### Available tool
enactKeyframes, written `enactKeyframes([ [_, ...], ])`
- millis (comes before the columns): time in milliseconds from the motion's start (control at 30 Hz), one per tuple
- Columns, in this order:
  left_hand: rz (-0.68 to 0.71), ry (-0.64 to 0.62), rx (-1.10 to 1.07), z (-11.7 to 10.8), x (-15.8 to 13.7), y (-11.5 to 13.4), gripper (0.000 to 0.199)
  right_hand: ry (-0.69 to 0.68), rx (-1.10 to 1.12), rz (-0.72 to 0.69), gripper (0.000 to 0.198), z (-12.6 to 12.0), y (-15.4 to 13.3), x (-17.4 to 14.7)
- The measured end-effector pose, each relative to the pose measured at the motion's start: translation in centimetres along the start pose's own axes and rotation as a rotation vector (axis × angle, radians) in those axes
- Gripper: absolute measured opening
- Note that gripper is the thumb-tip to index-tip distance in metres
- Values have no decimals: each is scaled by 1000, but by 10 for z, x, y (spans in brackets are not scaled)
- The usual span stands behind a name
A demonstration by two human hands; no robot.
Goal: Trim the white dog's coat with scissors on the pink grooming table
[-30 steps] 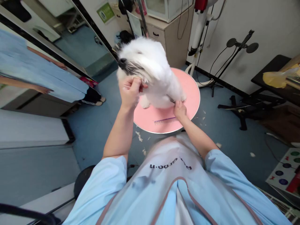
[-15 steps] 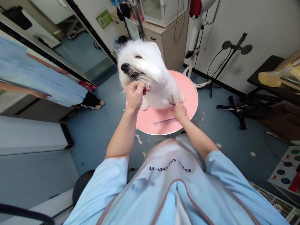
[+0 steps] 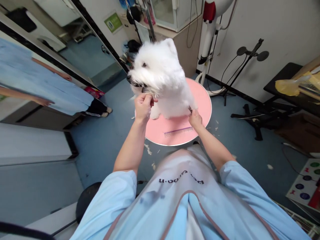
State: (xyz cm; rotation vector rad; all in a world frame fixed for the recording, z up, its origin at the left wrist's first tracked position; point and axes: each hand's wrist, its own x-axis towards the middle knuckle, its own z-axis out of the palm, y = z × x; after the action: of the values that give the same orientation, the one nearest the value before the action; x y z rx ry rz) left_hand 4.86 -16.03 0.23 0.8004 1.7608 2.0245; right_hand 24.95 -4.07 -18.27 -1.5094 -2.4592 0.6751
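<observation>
A fluffy white dog [image 3: 170, 83] is on a round pink table [image 3: 172, 136], its head turned to the left. My left hand [image 3: 144, 107] is closed in a pinch on the fur under its chin. Down by the dog's flank, my right hand [image 3: 195, 119] is closed around a pair of scissors [image 3: 190, 109]. Only a short dark part of the scissors shows, close against the fur. A purple-backed metal comb [image 3: 178, 131] lies on the table to the left of that hand.
At the left stands a person in a blue smock [image 3: 47, 76]. A white stand arm [image 3: 208, 43] rises behind the table, with a black stand [image 3: 250, 63] to its right. A dark bench [image 3: 282, 78] holds a yellow bag. Tufts of fur [image 3: 148, 149] litter the floor.
The dog's head has turned further left, its muzzle now in profile. My left hand has dropped slightly, still at the chin. My right hand has shifted a little right, and the scissors now show less.
</observation>
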Motion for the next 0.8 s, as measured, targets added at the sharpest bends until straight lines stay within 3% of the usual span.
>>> enactKeyframes([
  [167, 3, -21, 20, -7, 9, -13, 27, -104, 115, 39, 30, 5, 13, -30],
  [367, 176, -176, 123, 7, -2, -15, 31, -46, 498, -80, 42, 12, -47, -38],
  [467, 179, -185, 130, 11, -4, -8, 35, -58, 640, -48, 29, 8, -75, -33],
  [800, 130, -185, 168, 7, -13, -7, 35, -58, 873, 5, 25, -11, -105, -34],
])
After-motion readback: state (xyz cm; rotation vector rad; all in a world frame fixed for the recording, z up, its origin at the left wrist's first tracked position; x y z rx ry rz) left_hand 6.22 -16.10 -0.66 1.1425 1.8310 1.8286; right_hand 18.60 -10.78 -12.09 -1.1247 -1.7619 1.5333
